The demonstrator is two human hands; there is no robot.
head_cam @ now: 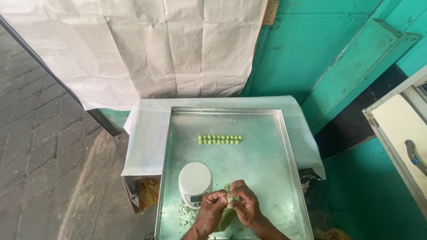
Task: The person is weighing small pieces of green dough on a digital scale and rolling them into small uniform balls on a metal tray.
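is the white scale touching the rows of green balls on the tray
Apart. The head view shows the white scale near the hands, the green balls farther up the tray, with bare metal plainly between them.

The large rectangular metal tray (pixel 267 169) looks dull and scuffed. The round white kitchen scale (pixel 195 178) is smooth plastic. The small green dough balls (pixel 219 139) look matt, and creased white paper sheeting (pixel 147 133) covers the worktop.

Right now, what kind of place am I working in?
Probably a small home or street-side sweet-making spot: a big metal tray with rows of green dough balls, a white kitchen scale, and rough turquoise walls.
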